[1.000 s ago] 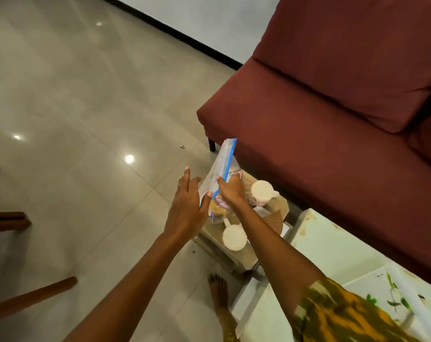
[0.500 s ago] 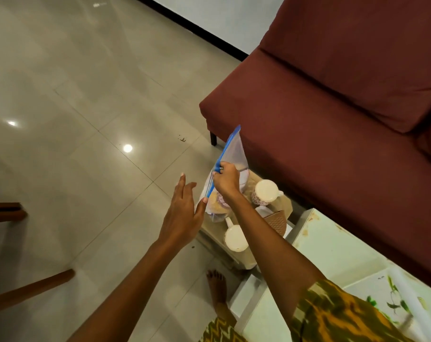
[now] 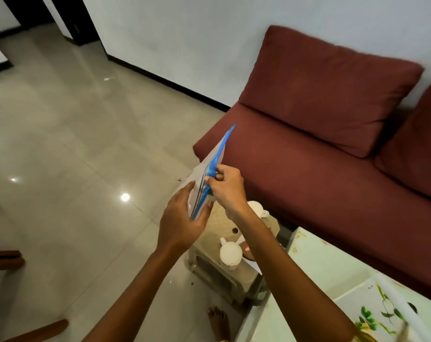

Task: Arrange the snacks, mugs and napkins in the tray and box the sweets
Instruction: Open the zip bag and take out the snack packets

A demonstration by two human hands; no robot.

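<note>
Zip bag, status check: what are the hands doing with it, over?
Both hands on zip bag: left hand grips its lower end, right hand pinches the blue seal. Bag lifted above stool; two mugs below. Nothing blocking.

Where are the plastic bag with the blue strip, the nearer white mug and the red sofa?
plastic bag (image 3: 210,169): head view, on its blue zip strip.
nearer white mug (image 3: 230,253): head view, on its white top.
red sofa (image 3: 308,174): head view, on the seat cushion.
</note>
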